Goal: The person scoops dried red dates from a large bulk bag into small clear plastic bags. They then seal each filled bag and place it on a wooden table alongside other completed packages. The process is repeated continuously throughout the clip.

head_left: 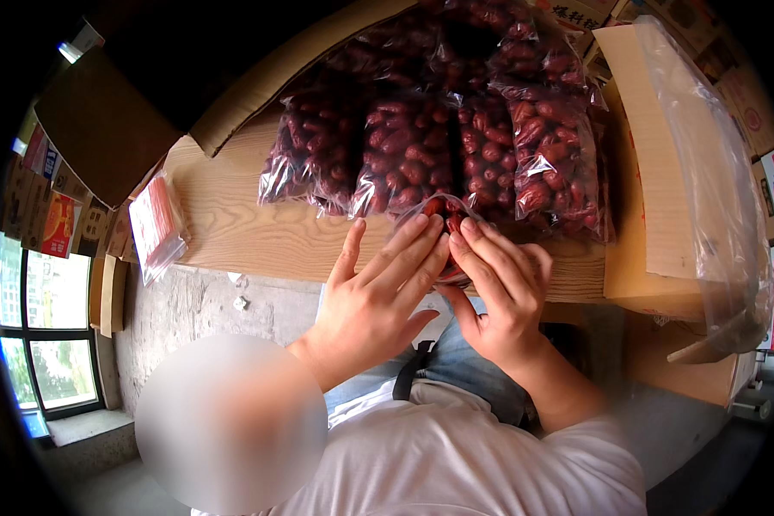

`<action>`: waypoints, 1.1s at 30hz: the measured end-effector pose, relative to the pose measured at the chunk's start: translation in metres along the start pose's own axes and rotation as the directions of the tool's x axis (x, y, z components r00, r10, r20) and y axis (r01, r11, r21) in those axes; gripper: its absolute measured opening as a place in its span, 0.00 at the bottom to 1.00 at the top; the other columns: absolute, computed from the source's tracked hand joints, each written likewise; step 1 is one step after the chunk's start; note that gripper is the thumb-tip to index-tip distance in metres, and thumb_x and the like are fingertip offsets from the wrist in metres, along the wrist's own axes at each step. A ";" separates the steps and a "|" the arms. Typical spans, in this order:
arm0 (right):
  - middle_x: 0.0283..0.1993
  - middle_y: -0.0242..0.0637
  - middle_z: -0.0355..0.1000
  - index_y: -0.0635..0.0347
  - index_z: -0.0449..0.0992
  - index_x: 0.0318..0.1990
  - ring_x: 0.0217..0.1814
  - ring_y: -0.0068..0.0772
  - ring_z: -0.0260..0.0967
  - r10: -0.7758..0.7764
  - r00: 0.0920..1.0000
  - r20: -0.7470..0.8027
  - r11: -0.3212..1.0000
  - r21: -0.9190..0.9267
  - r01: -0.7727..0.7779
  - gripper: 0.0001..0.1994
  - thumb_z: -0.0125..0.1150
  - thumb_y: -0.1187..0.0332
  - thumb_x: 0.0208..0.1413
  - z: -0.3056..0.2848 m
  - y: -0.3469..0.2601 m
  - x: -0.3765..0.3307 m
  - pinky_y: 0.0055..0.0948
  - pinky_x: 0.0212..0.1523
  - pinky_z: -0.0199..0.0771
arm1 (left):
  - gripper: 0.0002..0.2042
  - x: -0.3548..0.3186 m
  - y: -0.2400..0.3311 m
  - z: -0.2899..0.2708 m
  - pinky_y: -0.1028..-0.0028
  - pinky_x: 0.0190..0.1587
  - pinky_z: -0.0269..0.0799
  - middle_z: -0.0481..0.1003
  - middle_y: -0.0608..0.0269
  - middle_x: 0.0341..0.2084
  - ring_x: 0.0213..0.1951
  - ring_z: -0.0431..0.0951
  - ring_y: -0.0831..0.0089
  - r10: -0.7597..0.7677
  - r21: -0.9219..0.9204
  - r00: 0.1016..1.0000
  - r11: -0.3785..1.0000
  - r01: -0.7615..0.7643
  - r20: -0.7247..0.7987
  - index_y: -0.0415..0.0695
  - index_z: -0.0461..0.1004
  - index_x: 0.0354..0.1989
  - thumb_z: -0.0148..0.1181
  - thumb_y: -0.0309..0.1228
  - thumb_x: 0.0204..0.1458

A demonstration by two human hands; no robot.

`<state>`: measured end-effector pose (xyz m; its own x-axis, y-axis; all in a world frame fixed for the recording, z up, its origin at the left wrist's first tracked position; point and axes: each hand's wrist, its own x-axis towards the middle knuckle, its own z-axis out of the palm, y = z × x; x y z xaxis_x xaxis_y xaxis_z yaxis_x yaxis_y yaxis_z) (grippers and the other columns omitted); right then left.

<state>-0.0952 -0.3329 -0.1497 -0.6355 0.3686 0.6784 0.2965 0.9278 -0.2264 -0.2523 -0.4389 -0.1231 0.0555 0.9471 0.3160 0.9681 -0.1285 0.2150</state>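
Two hands met at the near edge of the wooden desk (pixel 258 232), both pressed onto one small clear bag of red dates (pixel 445 215) that lay just past the fingertips, at about twelve o'clock from the wrists. The left hand (pixel 378 297) lay flat with its fingers stretched long and close together, thumb apart toward eleven o'clock, its tips resting on the bag's top edge; it pinched nothing that could be seen. The right hand (pixel 499 288) was bent more, its fingers curled down over the bag from the one o'clock side, and it seemed to hold the plastic against the desk, probably so that the slippery film stayed put while the mouth was pressed flat. Whether the bag's mouth was sealed could not be told, since the fingers hid it. Beyond, from eleven to one o'clock, a stack of filled clear bags (pixel 456 129) leaned against one another, each packed tight with the same dark red fruit, likely set there out of the working space. At nine o'clock a small packet with an orange-red print (pixel 156 225) lay on the desk's left end. At three o'clock a cardboard box (pixel 654 172) stood open, lined with a large loose plastic sheet (pixel 705 172); what it held could not be seen. Flattened cardboard (pixel 258 86) lay behind the stack.
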 end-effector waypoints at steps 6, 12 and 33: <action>0.54 0.38 0.74 0.61 0.77 0.49 0.53 0.32 0.72 0.015 1.000 -0.001 1.000 0.023 -0.015 0.19 0.65 0.67 0.48 0.002 0.001 0.001 0.36 0.48 0.59 | 0.38 0.003 0.000 0.001 0.51 0.68 0.43 0.65 0.61 0.62 0.66 0.61 0.68 -0.003 0.003 1.000 1.000 0.003 -0.011 0.46 0.66 0.62 0.70 0.36 0.35; 0.53 0.38 0.74 0.61 0.77 0.49 0.53 0.33 0.72 0.022 1.000 -0.008 0.999 0.027 -0.022 0.19 0.64 0.67 0.48 0.004 0.001 -0.002 0.37 0.48 0.59 | 0.37 0.001 0.001 0.006 0.51 0.67 0.44 0.66 0.60 0.62 0.65 0.62 0.68 -0.011 0.003 1.000 1.000 0.011 -0.024 0.45 0.67 0.61 0.69 0.35 0.35; 0.52 0.35 0.73 0.59 0.76 0.49 0.53 0.32 0.71 0.031 1.000 0.004 0.996 0.080 -0.031 0.20 0.65 0.69 0.45 0.000 0.004 0.003 0.39 0.52 0.58 | 0.33 0.004 0.004 -0.001 0.49 0.67 0.46 0.67 0.61 0.59 0.64 0.63 0.70 0.018 0.011 0.998 1.000 -0.018 -0.065 0.42 0.67 0.59 0.66 0.34 0.39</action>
<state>-0.0962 -0.3280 -0.1485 -0.6292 0.3972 0.6680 0.2579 0.9176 -0.3026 -0.2485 -0.4358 -0.1206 0.0573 0.9236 0.3789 0.9695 -0.1420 0.1995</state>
